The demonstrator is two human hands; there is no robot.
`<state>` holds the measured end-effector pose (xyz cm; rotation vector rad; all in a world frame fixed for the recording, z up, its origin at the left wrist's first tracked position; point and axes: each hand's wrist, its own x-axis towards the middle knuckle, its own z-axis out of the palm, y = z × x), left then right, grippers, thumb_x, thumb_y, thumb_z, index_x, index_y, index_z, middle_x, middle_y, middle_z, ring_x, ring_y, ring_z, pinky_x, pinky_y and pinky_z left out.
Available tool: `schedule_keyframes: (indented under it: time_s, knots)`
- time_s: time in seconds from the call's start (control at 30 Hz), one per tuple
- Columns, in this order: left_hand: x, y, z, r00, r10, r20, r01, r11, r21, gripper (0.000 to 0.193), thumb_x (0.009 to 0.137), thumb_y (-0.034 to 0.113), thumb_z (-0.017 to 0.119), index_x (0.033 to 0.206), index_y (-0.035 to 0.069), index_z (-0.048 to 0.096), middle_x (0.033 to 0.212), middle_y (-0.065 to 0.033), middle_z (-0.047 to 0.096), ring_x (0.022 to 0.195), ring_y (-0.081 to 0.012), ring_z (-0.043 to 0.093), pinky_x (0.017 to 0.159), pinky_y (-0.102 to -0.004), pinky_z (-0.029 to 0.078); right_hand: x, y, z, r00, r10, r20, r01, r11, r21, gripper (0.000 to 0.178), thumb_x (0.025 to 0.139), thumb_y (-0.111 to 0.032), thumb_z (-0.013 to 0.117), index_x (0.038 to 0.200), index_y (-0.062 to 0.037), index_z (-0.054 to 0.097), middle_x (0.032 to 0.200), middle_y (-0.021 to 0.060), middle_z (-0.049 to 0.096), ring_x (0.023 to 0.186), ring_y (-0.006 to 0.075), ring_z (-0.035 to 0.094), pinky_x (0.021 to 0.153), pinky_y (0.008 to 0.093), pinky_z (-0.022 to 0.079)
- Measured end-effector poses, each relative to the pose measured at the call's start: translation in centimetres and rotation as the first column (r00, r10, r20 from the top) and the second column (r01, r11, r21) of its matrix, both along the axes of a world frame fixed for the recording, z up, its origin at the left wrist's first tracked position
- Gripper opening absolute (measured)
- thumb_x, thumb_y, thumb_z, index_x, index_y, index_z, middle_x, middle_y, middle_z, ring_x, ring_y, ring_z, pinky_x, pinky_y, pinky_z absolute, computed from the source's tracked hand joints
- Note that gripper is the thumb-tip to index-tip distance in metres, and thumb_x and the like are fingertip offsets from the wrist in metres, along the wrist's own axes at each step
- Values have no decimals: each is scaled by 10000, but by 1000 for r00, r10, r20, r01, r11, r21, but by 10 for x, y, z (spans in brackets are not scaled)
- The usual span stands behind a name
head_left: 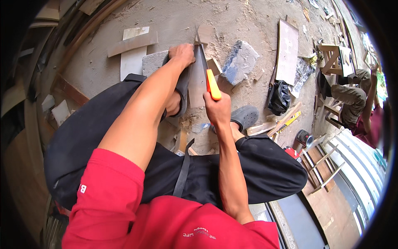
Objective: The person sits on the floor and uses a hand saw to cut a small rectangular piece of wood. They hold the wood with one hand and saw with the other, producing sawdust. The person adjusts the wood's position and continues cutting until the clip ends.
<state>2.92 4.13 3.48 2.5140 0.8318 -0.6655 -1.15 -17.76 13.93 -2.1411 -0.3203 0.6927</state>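
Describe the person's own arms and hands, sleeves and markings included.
The left hand and right hand wear no gloves. The left sleeve is short and red, with a white printed marking; the right sleeve, also red, is cut off by the picture's lower edge.

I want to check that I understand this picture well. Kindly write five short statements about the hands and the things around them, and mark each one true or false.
1. The right hand holds a saw by its handle. True.
2. The handle is blue all over. False: it is yellow and orange.
3. The left hand also grips the handle. False: it is apart from the handle, to the left of the blade.
4. A black plastic bag lies to the right of the grey block with blue paint. True.
5. The right foot is bare. False: it wears a grey clog.
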Motion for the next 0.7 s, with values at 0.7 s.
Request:
schedule_keyframes:
  time_s: [0.7]
  knots:
    - [-1,1,-5,989,140,50,-134,986,-98,329,784,244,753,1084,110,728,1133,-171,700,1086,-340,666,913,-439,536,-1,-3,-17,999,-25,-47,25,1000,-6,263,822,-178,632,687,42,585,588,203,548,518,227,564,531,399,425]
